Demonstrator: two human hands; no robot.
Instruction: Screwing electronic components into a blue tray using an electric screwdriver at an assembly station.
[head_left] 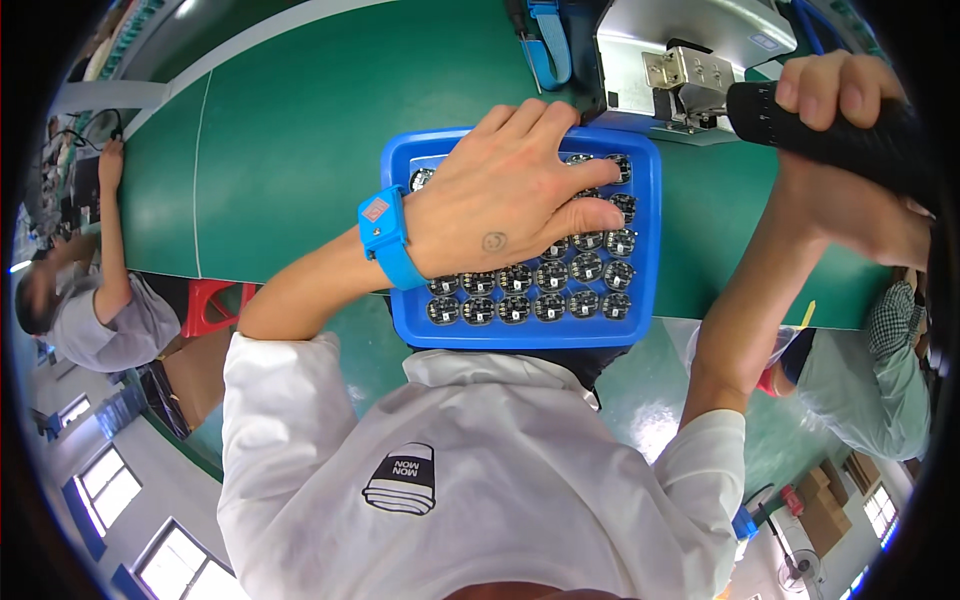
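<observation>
A blue plastic tray (400, 325) holds rows of small round black circuit boards (514, 278). My left hand (515, 190) hovers over the tray with its fingers spread, covering some of the boards. Its thumb and forefinger stay apart at the tray's right side, near the boards in the far right corner, and I see nothing held between them. A blue wrist strap (382, 232) goes around my left wrist. My right hand (835, 88) grips a thick black electric screwdriver (762, 115). The driver lies sideways, its tip at the metal front of a screw feeder (700, 75).
The tray sits at the near edge of a green-topped workbench (290, 130). Beyond it lies a coiled blue strap (548, 50), left of the feeder. One person (85, 310) works at the far left, and another person (850, 370) is at the right. A red stool (205, 305) stands left.
</observation>
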